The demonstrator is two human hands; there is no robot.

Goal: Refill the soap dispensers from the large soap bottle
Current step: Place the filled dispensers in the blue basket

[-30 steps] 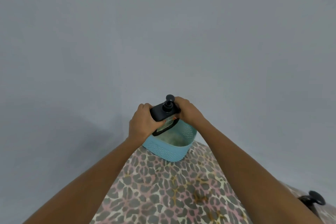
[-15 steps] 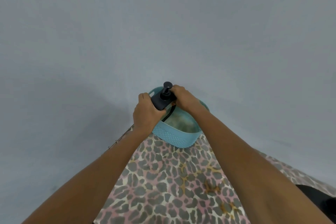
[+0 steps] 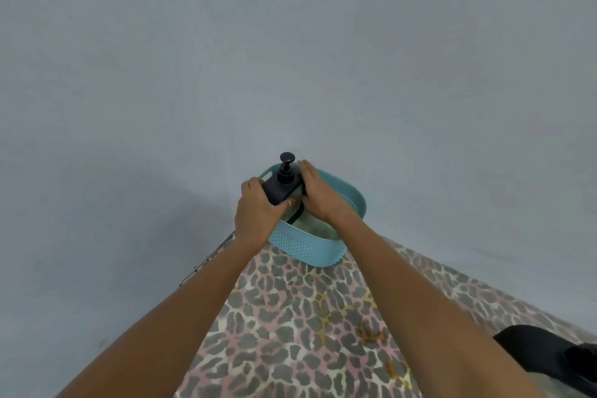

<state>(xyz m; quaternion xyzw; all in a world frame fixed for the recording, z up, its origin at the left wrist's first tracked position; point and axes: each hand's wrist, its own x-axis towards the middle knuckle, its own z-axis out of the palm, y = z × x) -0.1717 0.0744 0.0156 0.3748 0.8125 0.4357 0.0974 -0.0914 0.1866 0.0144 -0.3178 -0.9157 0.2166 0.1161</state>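
two hands [image 3: 258, 213] [image 3: 318, 197] clasp matte black pump dispenser [image 3: 282, 186] | above perforated teal basket [image 3: 307, 247] | leopard-print cloth [image 3: 290, 317]

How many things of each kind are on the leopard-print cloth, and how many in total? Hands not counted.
Soap dispenser, black, held over the basket by both hands: 1
Basket, light blue: 1
Black thing at the lower right edge, too cut off to name: 1
Total: 3
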